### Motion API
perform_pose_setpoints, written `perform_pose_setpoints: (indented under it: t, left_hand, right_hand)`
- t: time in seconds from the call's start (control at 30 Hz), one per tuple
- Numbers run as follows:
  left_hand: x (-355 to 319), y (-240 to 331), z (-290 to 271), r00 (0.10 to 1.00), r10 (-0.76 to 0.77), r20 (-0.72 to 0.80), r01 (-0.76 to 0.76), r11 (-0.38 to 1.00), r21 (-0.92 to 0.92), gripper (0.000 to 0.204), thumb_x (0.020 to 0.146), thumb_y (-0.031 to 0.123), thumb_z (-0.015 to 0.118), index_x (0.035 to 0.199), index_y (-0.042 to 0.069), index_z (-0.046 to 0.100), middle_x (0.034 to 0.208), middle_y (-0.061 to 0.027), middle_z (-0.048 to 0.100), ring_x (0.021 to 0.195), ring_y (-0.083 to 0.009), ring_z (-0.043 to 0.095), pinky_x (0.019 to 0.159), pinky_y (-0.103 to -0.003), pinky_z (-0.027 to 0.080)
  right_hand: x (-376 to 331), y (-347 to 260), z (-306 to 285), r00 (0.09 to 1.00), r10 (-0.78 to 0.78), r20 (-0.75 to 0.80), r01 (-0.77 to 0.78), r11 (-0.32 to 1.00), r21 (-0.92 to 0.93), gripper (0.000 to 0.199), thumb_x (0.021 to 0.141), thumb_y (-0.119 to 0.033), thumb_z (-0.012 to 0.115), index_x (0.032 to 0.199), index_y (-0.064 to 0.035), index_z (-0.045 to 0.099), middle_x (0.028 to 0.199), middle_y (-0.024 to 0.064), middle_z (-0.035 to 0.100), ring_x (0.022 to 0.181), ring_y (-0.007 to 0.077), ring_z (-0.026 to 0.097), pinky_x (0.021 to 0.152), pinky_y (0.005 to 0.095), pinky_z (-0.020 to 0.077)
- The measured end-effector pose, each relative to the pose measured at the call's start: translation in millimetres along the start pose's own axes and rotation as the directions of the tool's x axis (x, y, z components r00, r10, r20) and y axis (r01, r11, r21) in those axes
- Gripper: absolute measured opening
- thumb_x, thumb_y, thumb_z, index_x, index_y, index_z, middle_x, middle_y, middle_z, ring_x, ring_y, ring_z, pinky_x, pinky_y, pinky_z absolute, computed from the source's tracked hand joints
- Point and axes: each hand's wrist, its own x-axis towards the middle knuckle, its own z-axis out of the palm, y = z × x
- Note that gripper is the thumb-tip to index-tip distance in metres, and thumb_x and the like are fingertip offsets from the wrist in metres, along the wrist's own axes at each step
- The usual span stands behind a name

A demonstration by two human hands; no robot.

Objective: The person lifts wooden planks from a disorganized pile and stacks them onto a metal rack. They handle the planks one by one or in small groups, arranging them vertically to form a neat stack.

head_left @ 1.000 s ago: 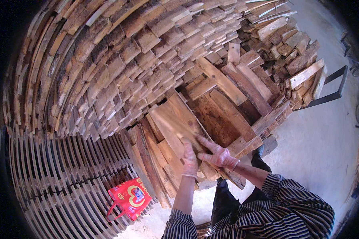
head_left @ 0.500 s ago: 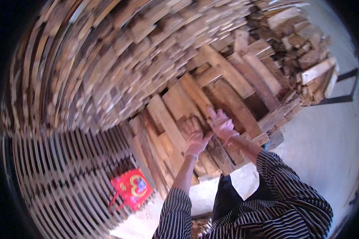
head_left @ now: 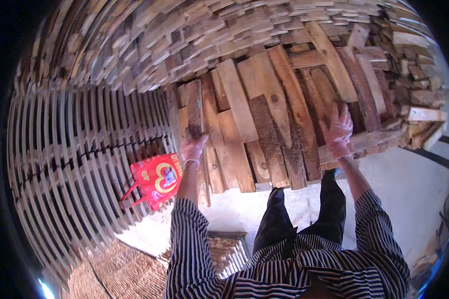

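Rough wooden boards (head_left: 240, 102) lie side by side in a wide layer before me. My left hand (head_left: 193, 148), in a thin pale glove, is at the left part of the layer. Its fingers curl over the near end of a short, greyish-brown board (head_left: 194, 105). My right hand (head_left: 338, 133), gloved alike, rests at the right part of the layer, near a long crosswise timber (head_left: 369, 141). Its fingers stretch away from me and the thumb stands apart, with nothing held. Between the hands lie dark, bark-edged boards (head_left: 269, 142) and a long reddish-brown board (head_left: 295, 94).
A high wall of stacked boards (head_left: 154, 45) rises behind the layer. Slatted stacks (head_left: 65, 144) stand at left, with a red bag (head_left: 157, 180) against them. Loose offcuts (head_left: 424, 74) and a dark metal bar (head_left: 431, 158) are at right. Another stack (head_left: 119, 274) lies lower left.
My hands have moved apart from the middle boards, the left to the left side and the right to the right. The view has turned and shifted.
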Motion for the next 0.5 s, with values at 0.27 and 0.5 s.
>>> perform_pose_setpoints:
  t: [0.27, 0.5]
  left_hand:
    - [-36, 58, -37, 0.88, 0.048, 0.473, 0.328, 0.66, -0.676, 0.053, 0.092, 0.025, 0.071, 0.14, 0.006, 0.057, 0.106, -0.001, 0.068, 0.095, -0.0142, 0.063, 0.091, -0.034, 0.052]
    - [-96, 164, -10, 0.835, 0.166, 0.525, 0.526, 0.045, -0.849, 0.059, 0.091, 0.04, 0.073, 0.136, 0.006, 0.059, 0.125, -0.0055, 0.065, 0.118, -0.0215, 0.058, 0.108, -0.039, 0.043]
  right_hand:
    - [-80, -59, -36, 0.991, -0.135, -0.02, 0.1, 0.615, 0.782, 0.068, 0.091, -0.036, 0.073, 0.149, -0.0117, 0.048, 0.146, 0.0248, 0.05, 0.133, 0.0399, 0.052, 0.111, 0.0446, 0.0439]
    - [-135, -144, -89, 0.703, -0.615, 0.357, -0.301, 0.197, 0.933, 0.108, 0.086, -0.056, 0.074, 0.159, -0.0001, 0.02, 0.161, 0.0261, 0.032, 0.151, 0.0338, 0.029, 0.123, 0.039, 0.0256]
